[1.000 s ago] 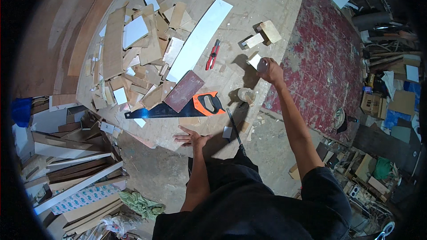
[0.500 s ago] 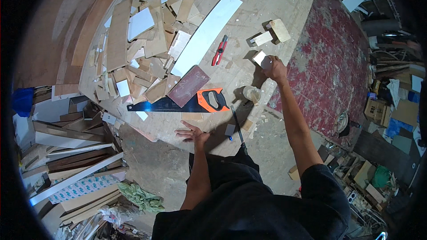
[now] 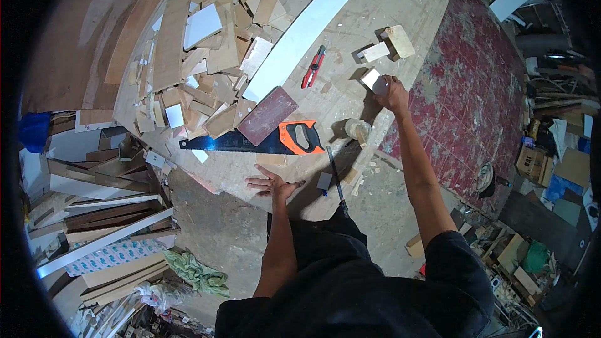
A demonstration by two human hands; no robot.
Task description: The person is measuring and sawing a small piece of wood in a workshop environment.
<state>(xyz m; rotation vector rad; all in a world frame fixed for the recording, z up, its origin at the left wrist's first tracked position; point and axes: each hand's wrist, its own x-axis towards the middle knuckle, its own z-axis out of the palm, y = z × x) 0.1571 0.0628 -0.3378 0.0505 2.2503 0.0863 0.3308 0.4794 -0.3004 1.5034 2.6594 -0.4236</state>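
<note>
My right hand (image 3: 393, 95) is closed at the near right side of a small pale wooden block (image 3: 370, 78) at the bench's right edge. A greyish round patch shows between block and fingers; what it is I cannot make out. Just beyond lie a narrow wood block (image 3: 374, 52) and a thicker block (image 3: 401, 42). My left hand (image 3: 275, 186) is empty, fingers spread, over the bench's near edge. In front of it is a handsaw (image 3: 300, 137) with an orange and black handle, its blade partly under a reddish-brown board (image 3: 268, 116).
Wood offcuts (image 3: 219, 44) pile up on the left of the bench, beside a long white board (image 3: 297, 44). A red utility knife (image 3: 313, 67) lies mid-bench. A roll of tape (image 3: 358, 130) sits near my right forearm, with a dark thin bar (image 3: 335, 172) nearer me.
The whole view has shifted slightly. My right hand remains at the block, and my left hand stays spread over the near edge, its fingers a little more apart.
</note>
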